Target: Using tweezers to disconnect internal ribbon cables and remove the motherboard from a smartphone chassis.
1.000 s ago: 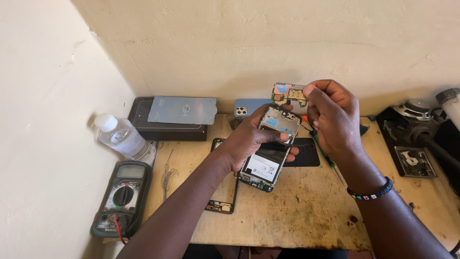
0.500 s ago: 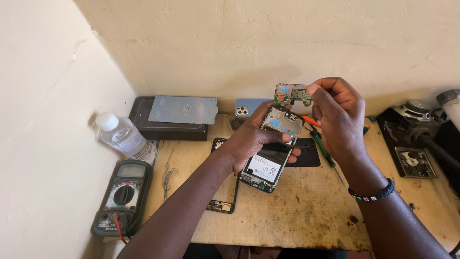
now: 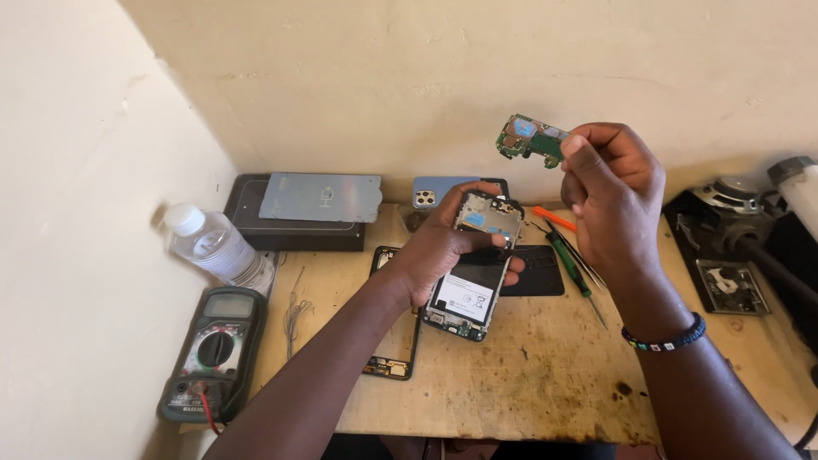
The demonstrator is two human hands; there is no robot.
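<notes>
Circuit board [image 3: 530, 139] now sits lifted clear of the opened phone [image 3: 474, 260]; I see my right hand [image 3: 609, 192] pinching it, my left hand [image 3: 443, 247] gripping the phone.

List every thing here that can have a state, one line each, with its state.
Phone: opened, back off, held in left hand.
Circuit board: out of phone, pinched in right hand.
Bottle: capped, lying tilted.
Multimeter: display blank.
Screwdriver: lying on table.

Right hand [image 3: 609, 192] has lifted the green circuit board [image 3: 530, 138] up and clear of the opened phone [image 3: 475, 264]; earlier it sat right at the phone's top edge.
</notes>
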